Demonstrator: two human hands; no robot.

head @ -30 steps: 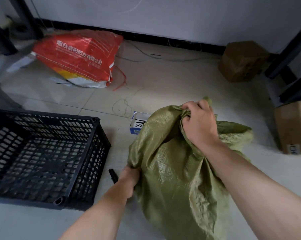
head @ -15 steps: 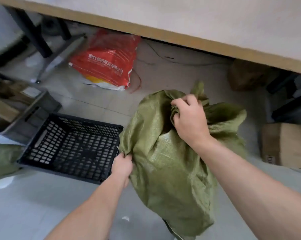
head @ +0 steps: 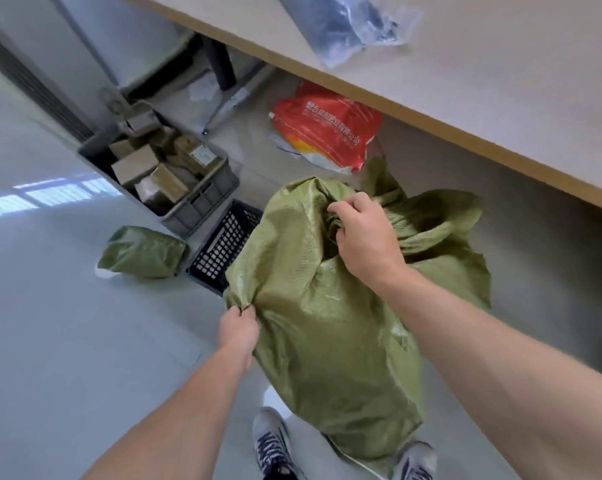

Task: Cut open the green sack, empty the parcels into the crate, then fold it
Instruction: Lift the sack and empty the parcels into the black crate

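The green woven sack (head: 330, 327) hangs bulging in front of me, lifted off the floor above my shoes. My right hand (head: 365, 240) grips its bunched top. My left hand (head: 240, 329) pinches a corner on its left side. The black lattice crate (head: 223, 244) sits on the floor just behind the sack, mostly hidden by it. No parcels show from the sack; its contents are hidden.
A grey crate (head: 202, 199) filled with cardboard boxes stands left of the black one. A folded green sack (head: 143, 252) lies beside it. A red printed bag (head: 327, 133) lies under the table (head: 465, 98), whose edge crosses the upper right. A plastic-wrapped item (head: 348, 22) rests on the table.
The sack has been raised off the floor with both hands still on it. The view has risen and tilted, bringing the table top, the grey crate and my shoes into sight.
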